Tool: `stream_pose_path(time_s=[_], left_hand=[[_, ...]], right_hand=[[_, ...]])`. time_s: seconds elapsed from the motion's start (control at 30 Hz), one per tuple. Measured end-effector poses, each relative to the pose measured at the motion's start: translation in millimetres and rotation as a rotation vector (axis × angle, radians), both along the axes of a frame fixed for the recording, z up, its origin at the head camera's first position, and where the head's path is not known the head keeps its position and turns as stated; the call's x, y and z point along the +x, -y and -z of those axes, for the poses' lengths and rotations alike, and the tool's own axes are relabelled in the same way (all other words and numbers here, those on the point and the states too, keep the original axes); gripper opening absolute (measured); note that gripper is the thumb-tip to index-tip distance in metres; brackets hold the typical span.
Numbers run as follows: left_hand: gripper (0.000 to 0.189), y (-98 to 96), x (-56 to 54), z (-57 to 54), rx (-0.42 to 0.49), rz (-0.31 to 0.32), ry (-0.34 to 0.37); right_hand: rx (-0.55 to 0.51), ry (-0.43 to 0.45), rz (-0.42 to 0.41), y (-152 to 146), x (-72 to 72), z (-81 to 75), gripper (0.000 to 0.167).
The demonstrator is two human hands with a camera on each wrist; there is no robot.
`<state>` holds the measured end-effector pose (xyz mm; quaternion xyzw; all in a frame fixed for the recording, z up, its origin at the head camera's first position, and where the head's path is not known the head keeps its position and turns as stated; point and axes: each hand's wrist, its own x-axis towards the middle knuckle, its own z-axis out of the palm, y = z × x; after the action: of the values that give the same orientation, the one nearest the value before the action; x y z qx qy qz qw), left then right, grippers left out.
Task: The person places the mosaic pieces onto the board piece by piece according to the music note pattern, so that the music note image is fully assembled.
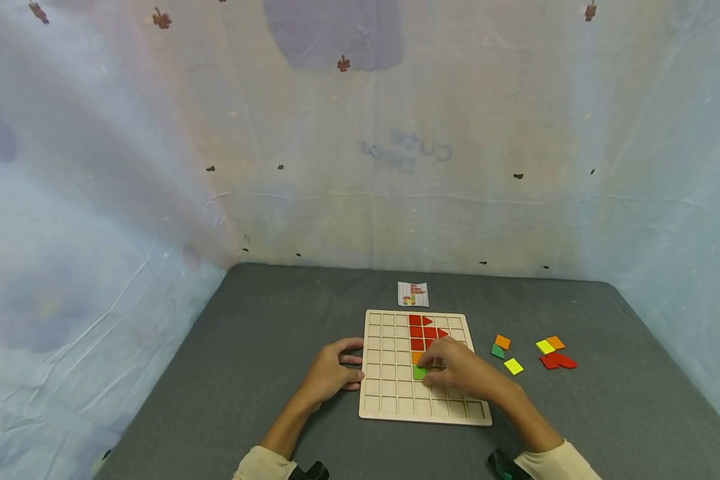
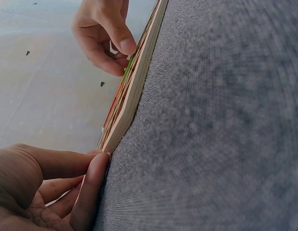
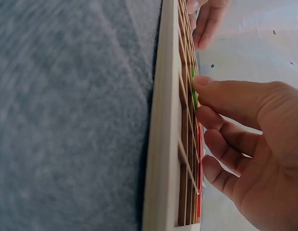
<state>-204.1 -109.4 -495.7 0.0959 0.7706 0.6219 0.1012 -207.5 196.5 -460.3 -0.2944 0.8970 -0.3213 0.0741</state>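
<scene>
Resting on board (image 1: 372, 404), on near side of orange square (image 1: 417, 358) — green square (image 1: 419, 373), pinched narrowly between thumb and finger of right hand (image 1: 463, 368). Board's left edge touched by left hand (image 1: 325, 373), fingers parted. Red pieces (image 1: 416, 333) set farther back; loose pieces (image 1: 513, 367) scattered right of board; card (image 1: 413, 294) laid beyond far edge.

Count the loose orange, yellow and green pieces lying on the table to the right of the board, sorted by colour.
Orange pieces: 2
Yellow pieces: 2
Green piece: 1
Total: 5
</scene>
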Motion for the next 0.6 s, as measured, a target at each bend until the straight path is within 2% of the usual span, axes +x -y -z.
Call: stream_pose_path(time_s=[0.13,0.37,0.6], left_hand=[[0.067,-0.4,1.1,-1.3,0.009,0.001,-0.005],[0.066,0.1,-0.4,-0.7,-0.005,0.004,-0.001],[0.065,0.7,-1.5,0.0,-0.01,0.01,-0.001]], right_hand=[[-0.007,0.008,0.002,-0.4,0.4,-0.1,0.019],[-0.008,-0.043,0.021,-4.5,1.1,1.5,0.02],[-0.023,-0.013,0.096,-18.6,2.2,-0.9,0.026]])
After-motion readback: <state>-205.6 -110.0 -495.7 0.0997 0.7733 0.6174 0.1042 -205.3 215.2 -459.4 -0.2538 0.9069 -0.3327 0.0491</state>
